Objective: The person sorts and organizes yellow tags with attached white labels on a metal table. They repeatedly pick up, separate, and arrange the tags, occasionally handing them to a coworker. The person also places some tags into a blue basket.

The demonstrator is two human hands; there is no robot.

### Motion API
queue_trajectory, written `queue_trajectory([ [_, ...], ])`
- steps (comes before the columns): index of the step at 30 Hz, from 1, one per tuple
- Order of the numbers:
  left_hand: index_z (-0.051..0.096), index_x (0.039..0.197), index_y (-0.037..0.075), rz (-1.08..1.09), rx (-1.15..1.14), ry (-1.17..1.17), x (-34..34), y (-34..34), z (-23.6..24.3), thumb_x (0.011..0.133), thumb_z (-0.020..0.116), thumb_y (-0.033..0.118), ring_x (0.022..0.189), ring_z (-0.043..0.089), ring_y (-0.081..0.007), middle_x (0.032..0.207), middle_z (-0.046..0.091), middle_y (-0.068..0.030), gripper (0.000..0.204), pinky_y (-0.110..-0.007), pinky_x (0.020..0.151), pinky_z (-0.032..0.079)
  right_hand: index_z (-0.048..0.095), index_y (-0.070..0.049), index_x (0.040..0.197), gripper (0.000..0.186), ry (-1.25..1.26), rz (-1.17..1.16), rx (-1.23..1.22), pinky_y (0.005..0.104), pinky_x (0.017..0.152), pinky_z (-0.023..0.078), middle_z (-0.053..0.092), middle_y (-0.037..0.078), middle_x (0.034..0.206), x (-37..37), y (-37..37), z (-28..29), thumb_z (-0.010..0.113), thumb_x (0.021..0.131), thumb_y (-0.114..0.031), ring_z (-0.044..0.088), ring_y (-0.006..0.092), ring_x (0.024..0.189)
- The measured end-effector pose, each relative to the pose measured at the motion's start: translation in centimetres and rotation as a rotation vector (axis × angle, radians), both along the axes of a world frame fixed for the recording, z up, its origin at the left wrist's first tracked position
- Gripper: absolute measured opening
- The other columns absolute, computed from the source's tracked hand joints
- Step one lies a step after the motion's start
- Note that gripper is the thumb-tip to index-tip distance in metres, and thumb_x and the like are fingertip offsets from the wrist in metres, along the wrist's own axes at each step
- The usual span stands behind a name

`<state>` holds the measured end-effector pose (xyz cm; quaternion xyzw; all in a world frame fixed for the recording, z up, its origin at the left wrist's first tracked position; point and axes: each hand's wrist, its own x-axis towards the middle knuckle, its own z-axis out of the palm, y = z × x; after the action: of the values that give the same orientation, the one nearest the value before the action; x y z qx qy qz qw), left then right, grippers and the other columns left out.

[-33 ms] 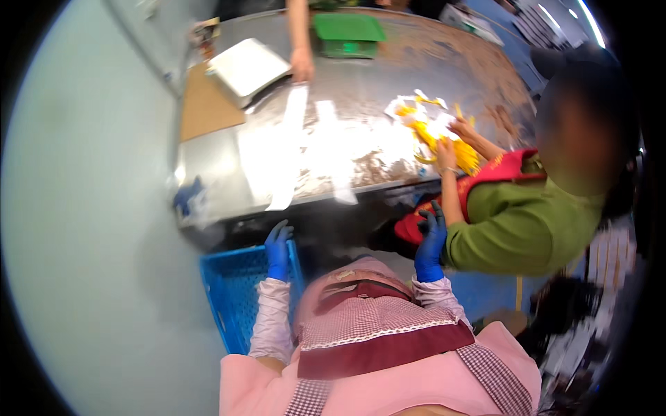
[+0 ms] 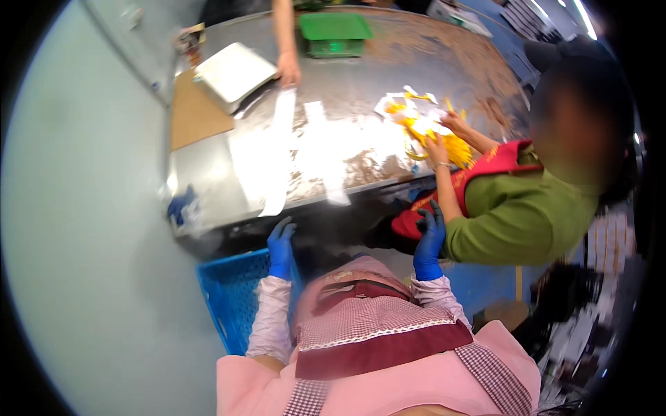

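Observation:
My left hand [image 2: 280, 248], in a blue glove, is raised beside the blue plastic crate [image 2: 234, 299], fingers apart and nothing in them. On the other side of my body, my right hand [image 2: 430, 243] in a matching glove is also open and holds nothing. It is nearest to the green sleeve [image 2: 503, 232] of a person at my right. The metal table [image 2: 208, 166] lies ahead of both hands. A long white strip [image 2: 280, 152] reaches toward its near edge, with another person's hand [image 2: 288, 71] at the strip's far end.
The person at right handles a bundle of yellow strips [image 2: 454, 149] on the table. A white flat-topped device [image 2: 236, 75], a brown board [image 2: 198, 114] and a green scale [image 2: 336, 35] stand farther back. Blue crumpled material [image 2: 182, 206] lies at the near left corner. A pale wall [image 2: 90, 208] borders the left.
The table and its things sit slightly farther left in the picture. Both my hands keep their open pose beside my body.

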<state>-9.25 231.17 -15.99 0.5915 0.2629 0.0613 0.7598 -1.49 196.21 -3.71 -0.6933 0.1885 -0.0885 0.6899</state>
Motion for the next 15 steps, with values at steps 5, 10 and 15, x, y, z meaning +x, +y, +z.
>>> queue_trajectory([
  [5,0.061,0.130,0.004,-0.566,0.584,-0.186,10.5,-7.7,-1.1,0.090,0.067,0.022,0.107,0.064,-0.0277,0.118,0.068,-0.0144,0.044,-0.036,0.095,0.048,0.053,-0.007,0.137,0.041,-0.068,-0.224,-0.064,0.0220,0.073,0.045,0.066,0.004,0.104,1.1,-3.8,0.7,0.054,0.098,-0.015,0.054,0.0065,0.076],
  [10,0.068,0.107,0.007,-0.692,1.159,-0.609,18.0,-12.1,-3.0,0.086,0.066,0.027,0.089,0.064,-0.0350,0.096,0.067,-0.0164,0.029,-0.040,0.076,0.052,0.055,-0.006,0.134,0.038,-0.080,-0.175,0.035,0.0231,0.078,0.047,0.066,0.005,0.105,3.9,-6.4,0.5,0.054,0.097,-0.011,0.058,0.0092,0.085],
  [15,0.069,0.084,0.005,-0.685,1.176,-0.307,20.2,-8.8,-4.5,0.085,0.066,0.025,0.071,0.064,-0.0350,0.076,0.065,-0.0157,0.020,-0.044,0.066,0.050,0.059,-0.001,0.128,0.034,-0.066,0.063,0.037,0.0248,0.083,0.049,0.066,0.005,0.105,9.6,-8.5,-3.3,0.057,0.094,-0.005,0.060,0.0117,0.091],
])
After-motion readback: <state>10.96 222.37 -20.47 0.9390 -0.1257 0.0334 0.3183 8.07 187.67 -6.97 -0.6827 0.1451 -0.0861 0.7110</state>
